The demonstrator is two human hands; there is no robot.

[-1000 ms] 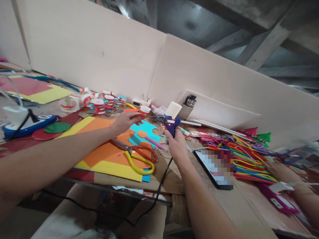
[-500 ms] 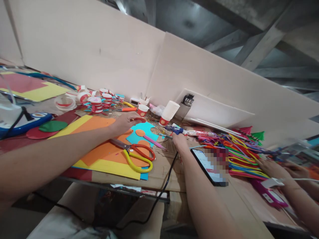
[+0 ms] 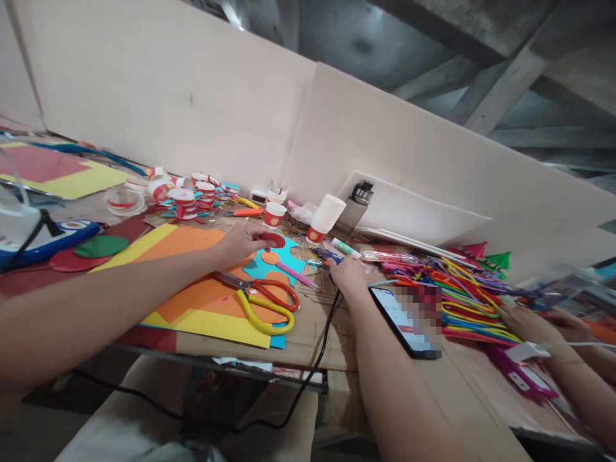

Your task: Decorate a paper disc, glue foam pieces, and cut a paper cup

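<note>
My left hand [image 3: 243,244] pinches a red paper disc [image 3: 273,240] over a cut-out sheet of turquoise paper [image 3: 289,247]. In my right hand [image 3: 348,274] is a blue glue gun [image 3: 331,255], its black cord [image 3: 323,340] hanging off the table edge. The glue gun points left and sits low by the cardboard; whether it touches is unclear. Between the hands lie a small orange disc [image 3: 270,256] and a pink stick [image 3: 299,276]. Scissors [image 3: 264,308] with one red and one yellow handle rest on orange paper [image 3: 192,247] nearer me.
Paper cups [image 3: 326,218] and a grey bottle [image 3: 353,208] stand at the back. A green-and-white glue stick [image 3: 345,248], a phone [image 3: 399,321] and colourful pipe cleaners [image 3: 466,301] lie rightward. Another person's hand [image 3: 529,324] is at far right. Decorated cups [image 3: 185,204] cluster left.
The red disc has tilted to show more of its face. My right hand has turned and lowered the glue gun slightly, uncovering the glue stick behind it.
</note>
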